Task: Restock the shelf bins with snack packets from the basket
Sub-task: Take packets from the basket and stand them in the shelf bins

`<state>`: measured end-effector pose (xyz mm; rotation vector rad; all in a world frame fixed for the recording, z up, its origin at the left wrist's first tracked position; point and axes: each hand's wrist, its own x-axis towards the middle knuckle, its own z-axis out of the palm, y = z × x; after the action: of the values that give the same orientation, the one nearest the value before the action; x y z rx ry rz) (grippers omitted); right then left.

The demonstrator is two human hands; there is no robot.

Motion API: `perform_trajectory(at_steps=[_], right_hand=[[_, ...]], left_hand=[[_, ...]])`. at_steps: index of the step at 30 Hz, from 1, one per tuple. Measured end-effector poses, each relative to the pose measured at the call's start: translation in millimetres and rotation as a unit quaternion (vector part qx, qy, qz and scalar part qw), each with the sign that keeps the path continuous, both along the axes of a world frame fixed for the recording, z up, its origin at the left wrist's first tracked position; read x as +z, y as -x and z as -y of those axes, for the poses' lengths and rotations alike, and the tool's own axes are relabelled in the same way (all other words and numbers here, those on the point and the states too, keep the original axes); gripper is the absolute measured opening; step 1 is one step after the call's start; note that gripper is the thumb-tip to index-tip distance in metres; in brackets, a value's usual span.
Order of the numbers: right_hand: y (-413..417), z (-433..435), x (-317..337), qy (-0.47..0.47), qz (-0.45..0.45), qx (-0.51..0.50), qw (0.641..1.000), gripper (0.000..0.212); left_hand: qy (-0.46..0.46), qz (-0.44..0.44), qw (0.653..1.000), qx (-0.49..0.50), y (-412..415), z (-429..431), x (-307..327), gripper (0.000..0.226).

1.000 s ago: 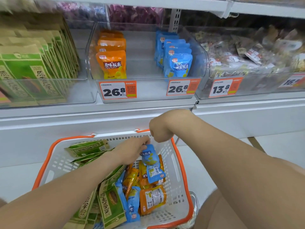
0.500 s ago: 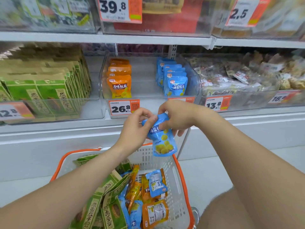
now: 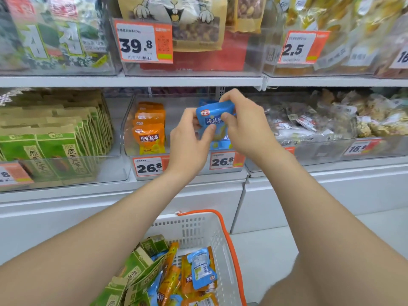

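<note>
A blue snack packet (image 3: 213, 115) is held up in front of the clear middle shelf bin (image 3: 128, 138), over its right half. My left hand (image 3: 189, 142) pinches its lower left side and my right hand (image 3: 245, 127) grips its top and right side. A row of orange packets (image 3: 151, 138) stands in the bin's left half. The bin's own blue packets are mostly hidden behind my hands. Below, the white basket with an orange rim (image 3: 231, 246) holds green, orange and blue packets (image 3: 201, 268).
Green cartons (image 3: 55, 149) fill the bin to the left. Clear-wrapped snacks (image 3: 320, 122) fill the bin to the right. The upper shelf (image 3: 132, 81) carries larger bags behind price tags. White cabinet fronts (image 3: 309, 191) run below the bins.
Both hands lifted a blue packet out of the basket and raised it to the middle bin's right half. The view tilted upward, showing the upper shelf.
</note>
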<state>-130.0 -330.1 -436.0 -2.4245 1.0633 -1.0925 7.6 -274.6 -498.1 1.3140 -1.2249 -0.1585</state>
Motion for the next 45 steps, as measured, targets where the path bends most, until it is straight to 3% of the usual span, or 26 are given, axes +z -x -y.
perform_trajectory(at_steps=[6,8,12,16,20,31,37,41,43,45], right_hand=[[10.4,39.1,-16.1,-0.028,-0.058,-0.037,0.997,0.026],[11.5,47.9,-22.9,-0.029,-0.135,-0.072,0.988,0.031],[8.0,56.1,-30.5,0.025,-0.316,-0.145,0.937,0.037],[2.6,60.7,-30.9,0.081,-0.402,-0.188,0.893,0.032],[-6.0,66.9,-25.5,0.128,-0.408,-0.191,0.884,0.038],[3.3,77.0,-25.5,0.089,-0.379,-0.173,0.905,0.033],[5.9,66.3,-25.4,0.067,-0.35,-0.157,0.921,0.044],[4.9,64.1,-28.1,0.073,-0.333,-0.16,0.926,0.051],[4.6,64.5,-29.6,0.082,-0.338,-0.161,0.923,0.05],[4.2,64.9,-30.2,0.091,-0.353,-0.168,0.916,0.046]], left_hand=[[-0.088,0.068,0.993,0.04,-1.5,42.3,-7.9,0.028],[-0.148,0.089,0.984,0.048,-3.2,54.4,-13.5,0.03],[-0.265,0.149,0.951,0.059,-2.4,71.2,-21.9,0.034],[-0.314,0.151,0.936,0.05,-1.8,85.6,-14.5,0.036],[-0.329,0.123,0.935,0.045,-1.1,91.1,-2.5,0.035],[-0.3,0.124,0.944,0.058,9.8,81.7,-7.0,0.034],[-0.336,0.073,0.937,0.066,4.8,80.4,-2.4,0.081],[-0.399,0.003,0.917,0.02,0.3,88.2,3.9,0.097],[-0.41,-0.01,0.911,-0.042,-1.3,91.2,8.9,0.093],[-0.408,-0.058,0.906,-0.095,-2.2,99.8,8.4,0.064]])
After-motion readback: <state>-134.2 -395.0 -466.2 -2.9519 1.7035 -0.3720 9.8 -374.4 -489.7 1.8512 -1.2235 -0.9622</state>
